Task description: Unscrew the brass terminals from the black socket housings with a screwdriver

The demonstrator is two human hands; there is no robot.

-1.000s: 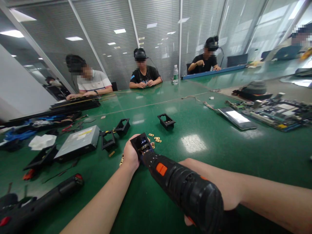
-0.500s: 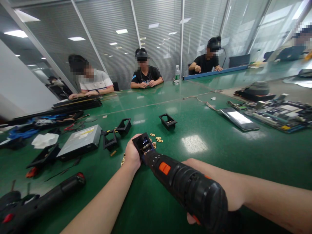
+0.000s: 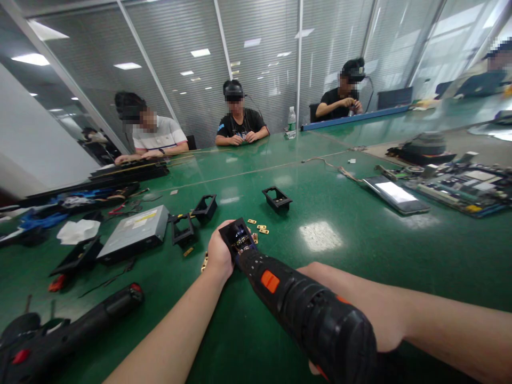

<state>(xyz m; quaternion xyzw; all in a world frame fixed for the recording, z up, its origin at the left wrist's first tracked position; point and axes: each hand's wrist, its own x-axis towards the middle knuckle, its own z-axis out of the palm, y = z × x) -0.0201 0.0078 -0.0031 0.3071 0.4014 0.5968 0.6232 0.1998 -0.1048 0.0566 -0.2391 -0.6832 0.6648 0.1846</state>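
Observation:
My left hand is closed around the side of a black rectangular plastic housing, its opening tilted toward me with small shiny metal parts inside. My right hand grips a black cordless power screwdriver with orange accents; the tool's body hides most of those fingers. The screwdriver's nose reaches into the housing's opening, and its tip is hard to make out. Small brass plates lie just beyond the housing, and more brass pieces sit beside my left wrist.
Similar black housings stand on the green table. To the left are a silver disc drive and a black tool with a red button. A phone and circuit boards lie right. Several people sit across.
My hands, the housing and the screwdriver keep nearly the same pose; the whole view shifts slightly. Across the table at right, a person has raised both hands together from the tabletop.

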